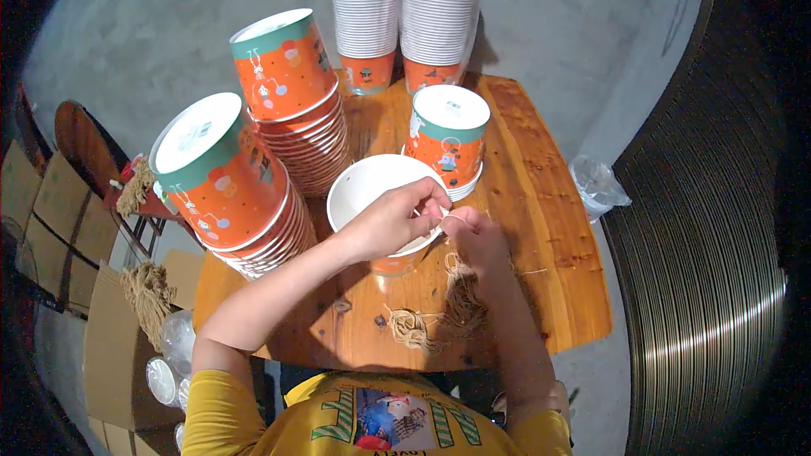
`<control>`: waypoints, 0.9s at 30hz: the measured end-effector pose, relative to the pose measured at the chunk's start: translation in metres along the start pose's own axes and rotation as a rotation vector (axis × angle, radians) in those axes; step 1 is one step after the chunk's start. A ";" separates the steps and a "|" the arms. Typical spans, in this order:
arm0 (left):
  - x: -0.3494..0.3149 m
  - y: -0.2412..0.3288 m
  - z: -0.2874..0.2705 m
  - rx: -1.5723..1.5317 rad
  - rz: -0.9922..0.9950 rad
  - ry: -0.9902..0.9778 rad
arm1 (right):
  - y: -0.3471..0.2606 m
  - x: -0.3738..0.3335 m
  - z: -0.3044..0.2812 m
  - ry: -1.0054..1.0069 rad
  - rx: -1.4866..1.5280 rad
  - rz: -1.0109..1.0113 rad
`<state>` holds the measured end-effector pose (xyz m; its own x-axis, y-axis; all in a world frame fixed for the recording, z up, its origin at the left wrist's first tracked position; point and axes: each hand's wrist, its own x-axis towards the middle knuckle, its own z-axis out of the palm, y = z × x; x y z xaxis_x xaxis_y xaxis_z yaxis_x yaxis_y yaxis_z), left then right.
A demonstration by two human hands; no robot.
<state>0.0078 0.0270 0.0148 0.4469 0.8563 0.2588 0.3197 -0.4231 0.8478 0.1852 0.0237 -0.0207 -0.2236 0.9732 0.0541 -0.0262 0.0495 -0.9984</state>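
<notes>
An orange paper bucket (363, 186) with a white inside stands upright at the front middle of the wooden table. My left hand (397, 218) reaches over its opening, thumb and fingers pinched at the right part of the rim. Close beside it, my right hand (477, 241) is also closed in a pinch, just outside the rim. A thin pale string shows between the fingertips of both hands; its exact path at the rim is too small to make out. Below the right hand lie loose bundles of tan string (414, 329) on the table.
Two tall stacks of upside-down orange buckets (270, 76) rise at the left. A shorter upside-down stack (452, 131) stands just behind my hands. Two wrapped stacks (365, 8) stand at the table's back edge. Cardboard boxes (110, 346) are on the left; a ribbed shutter (710, 262) is on the right.
</notes>
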 end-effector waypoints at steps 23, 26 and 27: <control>0.008 -0.028 -0.008 -0.436 -0.488 0.021 | 0.016 -0.007 -0.025 0.055 0.005 -0.130; 0.008 -0.028 -0.007 -0.447 -0.559 0.022 | 0.019 -0.011 -0.030 0.029 -0.055 -0.150; 0.009 -0.028 -0.007 -0.446 -0.560 0.021 | 0.022 -0.011 -0.030 0.029 -0.057 -0.183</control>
<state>-0.0029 0.0481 -0.0039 0.2977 0.9170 -0.2653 0.1226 0.2389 0.9633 0.2168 0.0209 -0.0432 -0.1917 0.9529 0.2352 -0.0088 0.2379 -0.9712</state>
